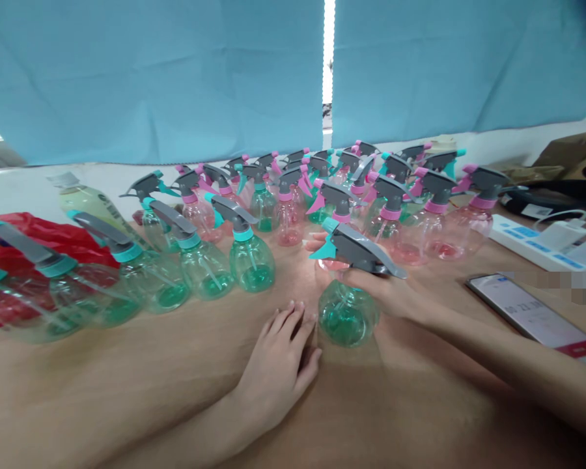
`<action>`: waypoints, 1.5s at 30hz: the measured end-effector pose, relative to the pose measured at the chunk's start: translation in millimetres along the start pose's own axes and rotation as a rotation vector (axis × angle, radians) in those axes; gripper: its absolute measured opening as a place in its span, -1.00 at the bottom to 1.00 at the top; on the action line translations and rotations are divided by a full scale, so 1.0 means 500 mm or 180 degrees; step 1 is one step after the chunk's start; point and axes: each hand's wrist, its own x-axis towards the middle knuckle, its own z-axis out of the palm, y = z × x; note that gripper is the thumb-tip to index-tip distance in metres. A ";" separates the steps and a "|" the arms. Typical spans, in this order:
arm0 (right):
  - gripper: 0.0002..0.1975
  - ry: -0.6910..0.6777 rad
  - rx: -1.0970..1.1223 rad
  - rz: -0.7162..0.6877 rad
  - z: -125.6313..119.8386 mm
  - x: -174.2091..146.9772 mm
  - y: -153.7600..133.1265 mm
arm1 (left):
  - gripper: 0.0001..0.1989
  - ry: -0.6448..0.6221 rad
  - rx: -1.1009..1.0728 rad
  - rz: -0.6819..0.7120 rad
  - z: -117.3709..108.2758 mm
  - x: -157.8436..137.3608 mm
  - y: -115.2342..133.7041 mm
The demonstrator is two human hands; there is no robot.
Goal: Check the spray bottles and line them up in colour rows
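Note:
A green-tinted spray bottle (348, 316) with a grey and turquoise trigger head (359, 251) stands on the table in front of me. My right hand (376, 283) is wrapped round its neck, just under the head. The trigger head hides part of that hand, but some fingertips show beyond it on the left. Left of the bottle, my left hand (283, 352) lies palm down on the wooden table (176, 384), its fingers loosely stretched and holding nothing. Closest to it on the far side is another green spray bottle (252, 260), in a row of similar ones reaching left.
Several pink spray bottles (432, 228) crowd the back with some green ones. At right lie a phone (532, 312) showing a timer and a white power strip (532, 241). A red plastic bag (34, 234) and a bottle of yellowish liquid (90, 205) are at left.

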 end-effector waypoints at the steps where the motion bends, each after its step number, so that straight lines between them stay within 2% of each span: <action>1: -0.62 -0.0018 0.0006 -0.0011 0.000 0.000 0.000 | -0.59 -0.0013 0.0017 0.0003 0.000 0.000 0.000; 8: -0.58 -0.0052 0.0001 0.0010 -0.001 0.000 0.001 | -0.58 0.0007 0.0000 0.0015 -0.001 0.001 0.000; 19: -0.80 -0.0016 0.0012 -0.0039 -0.001 0.005 -0.018 | -0.57 -0.0055 0.0053 0.0013 -0.004 0.002 0.001; 24: -0.80 -0.0084 0.0144 -0.0055 -0.003 0.006 -0.011 | -0.56 -0.0108 0.0099 0.0011 -0.003 0.004 0.003; 28: -0.96 -0.0043 0.0075 0.0048 -0.005 0.004 -0.012 | -0.57 -0.0095 0.0080 0.0005 -0.002 0.004 0.002; 33: -0.84 -0.0007 0.0152 0.0158 -0.005 0.004 -0.020 | -0.57 -0.0098 0.0075 0.0006 -0.002 0.004 0.002; 41: -0.88 -0.0155 0.0411 0.0178 -0.005 0.005 -0.016 | -0.58 -0.0046 0.0115 0.0042 0.000 0.003 0.000; 45: -0.90 -0.0088 0.0440 0.0122 -0.005 0.002 -0.020 | -0.59 -0.0016 0.0092 0.0050 0.000 0.002 0.000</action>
